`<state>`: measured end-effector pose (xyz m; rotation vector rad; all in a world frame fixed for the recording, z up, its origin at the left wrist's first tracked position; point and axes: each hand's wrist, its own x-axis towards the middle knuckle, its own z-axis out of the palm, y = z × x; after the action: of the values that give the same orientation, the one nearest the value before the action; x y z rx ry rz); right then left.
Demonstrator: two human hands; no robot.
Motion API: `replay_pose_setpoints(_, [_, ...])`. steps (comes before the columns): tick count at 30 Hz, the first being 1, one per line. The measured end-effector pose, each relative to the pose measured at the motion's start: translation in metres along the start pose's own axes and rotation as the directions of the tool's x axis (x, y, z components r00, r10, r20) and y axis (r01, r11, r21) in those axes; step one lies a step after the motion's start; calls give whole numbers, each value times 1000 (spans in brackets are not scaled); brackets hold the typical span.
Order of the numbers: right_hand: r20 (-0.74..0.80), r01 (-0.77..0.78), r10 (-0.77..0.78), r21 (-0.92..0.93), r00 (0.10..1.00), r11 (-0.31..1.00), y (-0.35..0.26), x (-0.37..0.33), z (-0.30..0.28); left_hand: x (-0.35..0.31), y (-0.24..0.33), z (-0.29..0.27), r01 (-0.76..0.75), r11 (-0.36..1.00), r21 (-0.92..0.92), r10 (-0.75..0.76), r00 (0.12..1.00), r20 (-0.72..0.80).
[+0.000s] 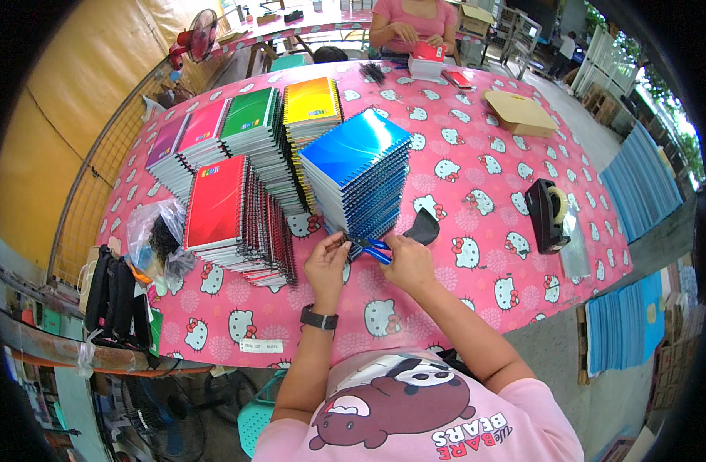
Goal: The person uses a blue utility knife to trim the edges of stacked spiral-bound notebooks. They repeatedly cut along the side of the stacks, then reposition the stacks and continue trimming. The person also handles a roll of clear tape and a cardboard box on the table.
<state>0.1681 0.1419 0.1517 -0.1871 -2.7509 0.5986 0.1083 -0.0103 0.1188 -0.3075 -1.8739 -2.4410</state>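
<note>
A tall stack of blue spiral notebooks (357, 150) stands in front of me, its wire-bound edges toward me and to the right. At its near bottom corner, my left hand (327, 263) is closed, thumb and fingers pinching the corner of a low blue notebook. My right hand (409, 263) is wrapped round the blue handles of a pair of pliers (377, 251). The pliers' jaws point left to the wire binding beside my left fingertips; what they grip is too small to tell. A black curved piece (422, 227) lies just beyond my right hand.
Stacks of red (214, 204), green (249, 115), yellow (310, 100), pink (204, 125) and purple notebooks (166, 144) stand left. A black tape dispenser (549, 215) and tan cardboard piece (520, 113) lie right. Across the pink tablecloth (384, 319), another person (414, 31) handles red notebooks.
</note>
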Motion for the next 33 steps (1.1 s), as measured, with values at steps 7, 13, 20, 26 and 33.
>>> replay_pose_setpoints(7, [-90, 66, -71, -61, 993, 996, 11, -6, -5, 1, -9, -4, -13, 999, -30, 13, 1000, 9])
replay_pose_setpoints(13, [-96, 99, -108, -96, 989, 990, 7, -4, 1, 2, -6, -3, -8, 999, -34, 9, 1000, 20])
replay_pose_setpoints(20, [-23, 65, -67, -59, 997, 996, 5, -1, 6, 1, -4, -3, 13, 1000, -13, -13, 1000, 23])
replay_pose_setpoints(26, [62, -30, 27, 44, 998, 999, 5, -2, 3, 5, -10, -6, 18, 999, -42, -18, 1000, -2])
replay_pose_setpoints(33, [-18, 31, -32, -49, 999, 998, 15, -7, 2, 12, -9, -19, 276, 839, -469, -307, 952, 10])
